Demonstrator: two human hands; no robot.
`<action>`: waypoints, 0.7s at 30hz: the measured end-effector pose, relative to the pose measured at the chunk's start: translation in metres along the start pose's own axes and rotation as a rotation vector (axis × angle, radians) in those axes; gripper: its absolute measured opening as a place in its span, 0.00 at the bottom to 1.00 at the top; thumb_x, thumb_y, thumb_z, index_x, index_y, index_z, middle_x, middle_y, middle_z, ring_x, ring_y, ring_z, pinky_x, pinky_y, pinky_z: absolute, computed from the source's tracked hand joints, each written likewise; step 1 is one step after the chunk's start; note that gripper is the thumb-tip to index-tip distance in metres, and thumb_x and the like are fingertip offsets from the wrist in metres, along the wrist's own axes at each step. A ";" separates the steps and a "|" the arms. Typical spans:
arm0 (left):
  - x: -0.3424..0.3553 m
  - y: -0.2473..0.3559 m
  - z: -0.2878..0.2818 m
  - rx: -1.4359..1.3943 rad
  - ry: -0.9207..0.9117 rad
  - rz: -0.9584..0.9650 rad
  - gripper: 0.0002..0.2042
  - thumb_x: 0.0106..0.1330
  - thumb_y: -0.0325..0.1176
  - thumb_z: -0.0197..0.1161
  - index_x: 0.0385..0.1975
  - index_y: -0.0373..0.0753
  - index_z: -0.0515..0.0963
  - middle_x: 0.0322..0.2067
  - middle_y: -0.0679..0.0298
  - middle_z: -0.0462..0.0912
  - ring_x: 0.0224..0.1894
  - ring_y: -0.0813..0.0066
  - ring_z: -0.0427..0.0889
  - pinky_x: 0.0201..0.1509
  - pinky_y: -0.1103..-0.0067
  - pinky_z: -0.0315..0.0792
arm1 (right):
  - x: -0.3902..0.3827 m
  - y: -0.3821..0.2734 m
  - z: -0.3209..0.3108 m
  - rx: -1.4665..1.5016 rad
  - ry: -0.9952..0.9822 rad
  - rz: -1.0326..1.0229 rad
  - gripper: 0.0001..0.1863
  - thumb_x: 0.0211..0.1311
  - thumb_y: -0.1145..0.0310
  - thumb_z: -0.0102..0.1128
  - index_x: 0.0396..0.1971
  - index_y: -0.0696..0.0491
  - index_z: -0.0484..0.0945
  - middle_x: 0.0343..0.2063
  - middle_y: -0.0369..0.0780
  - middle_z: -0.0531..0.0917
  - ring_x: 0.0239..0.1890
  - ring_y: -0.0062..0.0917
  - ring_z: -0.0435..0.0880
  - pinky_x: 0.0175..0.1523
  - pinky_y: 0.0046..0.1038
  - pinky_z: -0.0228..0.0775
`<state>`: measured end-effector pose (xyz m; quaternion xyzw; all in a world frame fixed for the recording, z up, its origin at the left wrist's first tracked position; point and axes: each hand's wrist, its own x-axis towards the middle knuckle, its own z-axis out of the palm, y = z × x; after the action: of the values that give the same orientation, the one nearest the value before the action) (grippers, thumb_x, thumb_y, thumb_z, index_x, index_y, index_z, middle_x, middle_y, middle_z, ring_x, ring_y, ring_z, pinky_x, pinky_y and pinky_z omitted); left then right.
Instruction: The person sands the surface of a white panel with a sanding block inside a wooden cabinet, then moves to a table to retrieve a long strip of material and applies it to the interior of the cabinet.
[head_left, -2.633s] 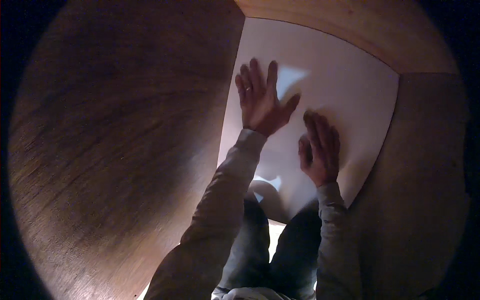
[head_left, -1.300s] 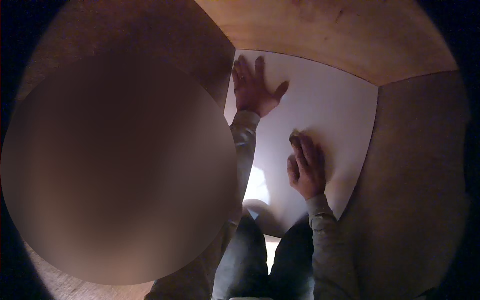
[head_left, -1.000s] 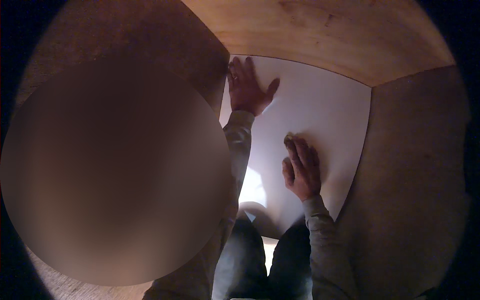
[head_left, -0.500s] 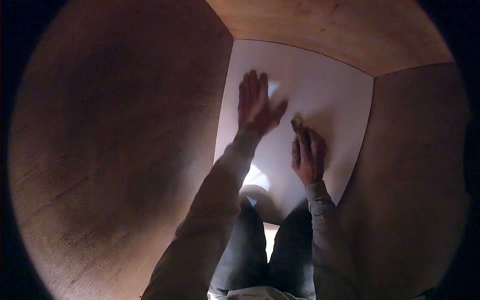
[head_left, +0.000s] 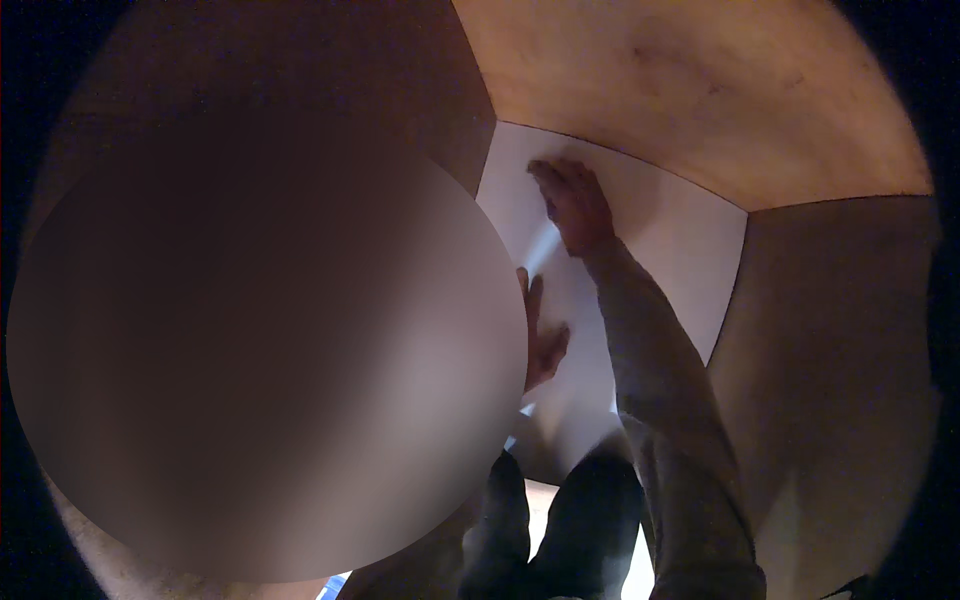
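A pale flat panel (head_left: 670, 270) lies between brown wood-like walls. My right hand (head_left: 578, 205) reaches to its far left part, with the fingers bent and drawn together. Whatever sits in that grip is too dark to make out. Closer to me, my left hand (head_left: 545, 345) rests on or just over the panel with its fingers apart. A large blurred round patch covers part of the left hand and most of its forearm. A streak of light (head_left: 542, 248) falls on the panel between the two hands.
A brown wall (head_left: 690, 90) closes off the far side, and a darker wall (head_left: 830, 330) stands at the right. The blurred patch hides most of the left side. My legs (head_left: 590, 510) in dark trousers are at the near edge, with bright light showing between them.
My right hand has moved forward and left; the small yellowish thing seen in it before cannot be made out now. The left hand has drawn back nearer me. The view has shifted.
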<state>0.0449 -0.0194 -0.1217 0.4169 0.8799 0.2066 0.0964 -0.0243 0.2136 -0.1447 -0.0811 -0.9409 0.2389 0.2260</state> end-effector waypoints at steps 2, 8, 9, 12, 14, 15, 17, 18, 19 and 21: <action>0.000 0.001 -0.001 0.007 0.006 0.000 0.42 0.72 0.54 0.61 0.76 0.28 0.60 0.77 0.38 0.56 0.82 0.38 0.51 0.85 0.49 0.46 | 0.036 0.015 0.017 0.008 0.008 -0.016 0.23 0.59 0.76 0.63 0.56 0.53 0.81 0.45 0.45 0.82 0.51 0.42 0.81 0.60 0.44 0.71; 0.001 -0.002 0.001 -0.010 -0.013 -0.018 0.42 0.72 0.54 0.61 0.77 0.28 0.59 0.77 0.39 0.56 0.82 0.38 0.51 0.85 0.50 0.45 | 0.049 0.008 0.048 -0.176 0.101 -0.058 0.26 0.59 0.73 0.63 0.60 0.56 0.78 0.47 0.46 0.82 0.51 0.44 0.80 0.59 0.44 0.72; 0.003 -0.002 0.002 -0.014 -0.023 -0.022 0.42 0.72 0.54 0.61 0.77 0.28 0.60 0.78 0.39 0.56 0.82 0.39 0.51 0.85 0.50 0.44 | 0.039 0.005 0.047 -0.168 0.074 -0.001 0.27 0.60 0.73 0.63 0.62 0.56 0.77 0.49 0.46 0.82 0.53 0.44 0.80 0.58 0.44 0.72; 0.000 -0.005 0.003 0.033 0.007 -0.018 0.42 0.72 0.53 0.62 0.77 0.29 0.59 0.78 0.40 0.56 0.83 0.40 0.50 0.85 0.50 0.45 | -0.003 -0.015 0.033 -0.142 -0.042 0.106 0.26 0.62 0.72 0.60 0.63 0.54 0.77 0.60 0.45 0.81 0.61 0.41 0.80 0.60 0.49 0.72; -0.004 -0.008 0.002 0.024 0.027 -0.022 0.42 0.72 0.53 0.62 0.78 0.29 0.59 0.78 0.40 0.55 0.83 0.40 0.50 0.85 0.50 0.45 | -0.027 -0.031 0.017 -0.122 -0.108 0.154 0.26 0.63 0.71 0.59 0.63 0.54 0.77 0.61 0.45 0.81 0.61 0.40 0.81 0.60 0.48 0.72; -0.007 -0.010 0.001 0.016 0.045 -0.026 0.42 0.72 0.52 0.63 0.78 0.29 0.58 0.79 0.40 0.55 0.83 0.41 0.50 0.85 0.49 0.45 | -0.030 -0.038 0.014 -0.102 -0.175 0.204 0.26 0.64 0.71 0.58 0.64 0.53 0.76 0.62 0.44 0.81 0.61 0.39 0.81 0.59 0.48 0.72; -0.001 -0.001 0.004 0.002 0.059 -0.002 0.42 0.72 0.52 0.63 0.78 0.29 0.58 0.79 0.40 0.55 0.83 0.41 0.50 0.85 0.49 0.44 | -0.030 -0.018 0.022 -0.182 -0.045 0.150 0.26 0.64 0.71 0.57 0.64 0.53 0.77 0.61 0.44 0.82 0.61 0.40 0.82 0.59 0.48 0.72; 0.001 0.003 0.006 -0.004 0.065 0.009 0.42 0.72 0.52 0.63 0.78 0.29 0.58 0.79 0.40 0.55 0.83 0.41 0.50 0.85 0.49 0.44 | -0.027 -0.005 0.029 -0.249 0.076 0.093 0.26 0.65 0.71 0.57 0.63 0.53 0.78 0.61 0.43 0.84 0.60 0.40 0.83 0.58 0.48 0.73; 0.002 0.004 0.006 -0.012 0.062 0.016 0.42 0.72 0.52 0.63 0.78 0.29 0.58 0.79 0.40 0.55 0.83 0.41 0.50 0.85 0.49 0.44 | -0.012 0.008 0.033 -0.257 0.076 0.099 0.26 0.65 0.71 0.57 0.63 0.53 0.78 0.61 0.43 0.84 0.60 0.40 0.83 0.58 0.48 0.73; 0.003 0.002 0.007 -0.033 0.065 0.024 0.42 0.72 0.52 0.62 0.77 0.29 0.59 0.79 0.40 0.56 0.83 0.40 0.50 0.85 0.49 0.44 | 0.022 0.025 0.046 -0.290 0.044 0.068 0.32 0.63 0.72 0.61 0.69 0.53 0.72 0.59 0.44 0.83 0.57 0.41 0.82 0.54 0.44 0.73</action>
<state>0.0467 -0.0145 -0.1272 0.4189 0.8739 0.2358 0.0720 -0.0640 0.2223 -0.1843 -0.1497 -0.9571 0.1060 0.2243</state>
